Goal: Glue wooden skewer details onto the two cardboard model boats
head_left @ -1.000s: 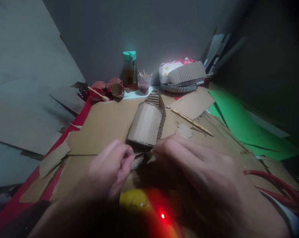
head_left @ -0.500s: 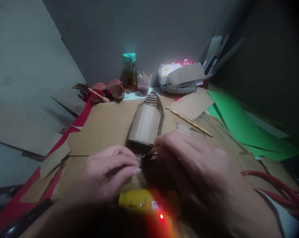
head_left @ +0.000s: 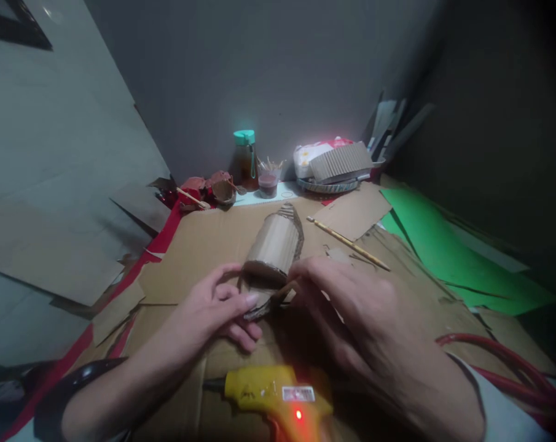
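Observation:
A curved cardboard model with a stepped, corrugated far end lies in the middle of the table. At its near end, my left hand pinches a cardboard flap between thumb and fingers. Just right of that, my right hand is closed, its fingertips on a thin brown cardboard strip that touches the flap; part of the strip is hidden by the fingers. Below both hands lies a yellow glue gun, its red light lit and its dark nozzle pointing left.
A pencil and cardboard scraps lie to the right, beside a green sheet. Along the back stand a bottle, a cup of sticks and a loaded plate. A red cable curves at right.
The camera view has tilted up and shifted. My left hand now holds the flap from its left side with fingers beneath. More of the flap and the glue gun's nozzle shows.

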The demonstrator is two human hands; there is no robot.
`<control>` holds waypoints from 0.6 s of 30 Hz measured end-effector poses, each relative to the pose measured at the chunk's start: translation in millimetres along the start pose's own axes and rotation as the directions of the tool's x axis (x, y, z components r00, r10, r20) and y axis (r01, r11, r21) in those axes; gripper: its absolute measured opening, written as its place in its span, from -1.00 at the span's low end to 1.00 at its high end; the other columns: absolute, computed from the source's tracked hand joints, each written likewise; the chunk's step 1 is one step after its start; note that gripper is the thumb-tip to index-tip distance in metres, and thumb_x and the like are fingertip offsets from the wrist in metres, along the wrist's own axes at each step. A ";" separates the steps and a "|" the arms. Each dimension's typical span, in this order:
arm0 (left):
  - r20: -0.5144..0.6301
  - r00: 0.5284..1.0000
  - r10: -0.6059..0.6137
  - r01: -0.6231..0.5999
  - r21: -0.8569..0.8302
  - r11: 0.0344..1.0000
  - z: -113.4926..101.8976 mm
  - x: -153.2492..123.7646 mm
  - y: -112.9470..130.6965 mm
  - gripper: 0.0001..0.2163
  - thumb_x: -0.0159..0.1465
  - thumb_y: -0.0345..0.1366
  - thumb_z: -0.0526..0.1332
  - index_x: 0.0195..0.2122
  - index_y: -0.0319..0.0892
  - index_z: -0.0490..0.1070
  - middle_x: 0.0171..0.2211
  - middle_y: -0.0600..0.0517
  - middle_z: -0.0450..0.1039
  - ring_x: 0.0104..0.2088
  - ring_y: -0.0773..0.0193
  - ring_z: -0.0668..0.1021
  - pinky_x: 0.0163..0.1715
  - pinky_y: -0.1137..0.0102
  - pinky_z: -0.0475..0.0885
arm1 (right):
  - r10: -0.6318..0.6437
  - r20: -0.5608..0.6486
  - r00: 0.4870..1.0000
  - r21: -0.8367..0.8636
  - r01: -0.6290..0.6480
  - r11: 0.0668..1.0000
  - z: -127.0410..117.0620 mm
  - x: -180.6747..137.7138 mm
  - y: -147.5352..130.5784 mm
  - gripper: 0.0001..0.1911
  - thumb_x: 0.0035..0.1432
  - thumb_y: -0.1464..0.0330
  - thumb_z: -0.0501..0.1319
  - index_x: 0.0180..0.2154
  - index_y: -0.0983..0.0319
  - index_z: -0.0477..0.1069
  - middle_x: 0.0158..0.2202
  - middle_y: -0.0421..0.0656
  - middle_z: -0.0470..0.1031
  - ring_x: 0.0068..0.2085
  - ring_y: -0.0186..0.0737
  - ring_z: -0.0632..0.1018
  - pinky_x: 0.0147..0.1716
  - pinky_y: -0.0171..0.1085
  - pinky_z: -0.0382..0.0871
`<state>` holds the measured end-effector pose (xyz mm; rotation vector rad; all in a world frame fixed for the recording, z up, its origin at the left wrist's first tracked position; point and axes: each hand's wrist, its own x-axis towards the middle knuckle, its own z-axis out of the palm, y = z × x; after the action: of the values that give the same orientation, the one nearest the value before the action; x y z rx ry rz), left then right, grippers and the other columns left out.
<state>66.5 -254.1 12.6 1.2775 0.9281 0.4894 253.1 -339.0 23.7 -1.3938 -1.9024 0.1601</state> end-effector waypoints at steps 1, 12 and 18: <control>0.028 1.000 -0.010 0.010 -0.011 1.000 0.5 0.8 0.6 -0.46 0.23 -0.18 0.31 0.15 -0.26 0.16 -0.45 0.00 0.48 -0.46 0.18 0.59 -0.50 0.38 0.52 | 0.016 0.004 1.000 0.017 -0.016 1.000 -0.3 0.2 -0.1 -0.83 0.27 0.59 0.07 -0.26 0.25 0.34 -0.42 -0.27 0.32 -0.45 -0.37 0.32 -0.48 -0.34 0.15; 0.084 0.992 -0.090 0.107 -0.240 0.965 5.8 4.0 -3.5 -0.44 0.14 -0.38 0.36 0.14 -0.30 0.20 -0.56 0.05 0.48 -0.55 0.33 0.50 -0.52 0.48 0.45 | 0.052 0.033 0.998 0.115 -0.056 0.992 -2.4 0.7 -6.0 -0.79 0.36 0.49 0.00 -0.34 0.24 0.31 -0.42 -0.24 0.34 -0.45 -0.37 0.34 -0.50 -0.37 0.20; 0.065 0.986 -0.153 0.165 -0.279 0.946 13.6 -8.8 7.7 -0.72 0.19 -0.44 0.29 -0.06 -0.28 0.38 -0.45 0.05 0.47 -0.46 0.36 0.50 -0.38 0.46 0.47 | 0.006 0.001 1.000 0.099 -0.006 0.995 -3.5 -1.6 -8.6 -0.84 0.36 0.46 0.02 -0.30 0.22 0.30 -0.41 -0.22 0.37 -0.43 -0.37 0.41 -0.46 -0.41 0.30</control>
<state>73.8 -266.9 22.8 0.9416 0.8827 0.4483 249.0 -345.0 29.7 -1.3333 -1.8649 0.2547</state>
